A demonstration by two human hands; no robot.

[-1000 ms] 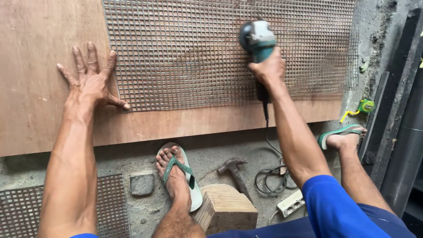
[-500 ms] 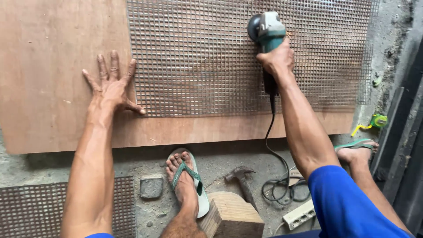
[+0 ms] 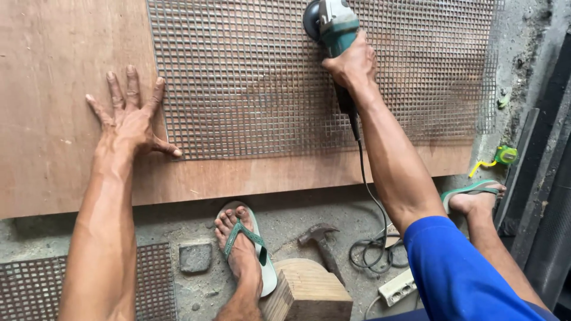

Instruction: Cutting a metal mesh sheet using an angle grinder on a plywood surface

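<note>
I am pressing my left hand (image 3: 132,122) flat, fingers spread, on the plywood board (image 3: 65,71) at the left edge of the wire mesh sheet (image 3: 250,77), my thumb just touching the mesh's near left corner. My right hand (image 3: 352,62) is gripping the body of a green angle grinder (image 3: 331,22), clenched round it, with the disc end resting on the far part of the mesh. The grinder's black cord (image 3: 364,178) is running down along my forearm to a coil on the concrete floor (image 3: 178,226) beside a white power strip (image 3: 397,288).

The mesh is lying flat on the board, covering its right half. It looks thin, springy and light, likely to lift or chatter, with sharp cut edges, so I judge it best pinned by a flat palm at its border. The grinder looks heavy and prone to kicking, wanting a full fist on its body.

Near me, a hammer (image 3: 321,241) is lying beside a wooden block (image 3: 309,294), and a small mesh offcut (image 3: 30,285) sits at near left.
</note>
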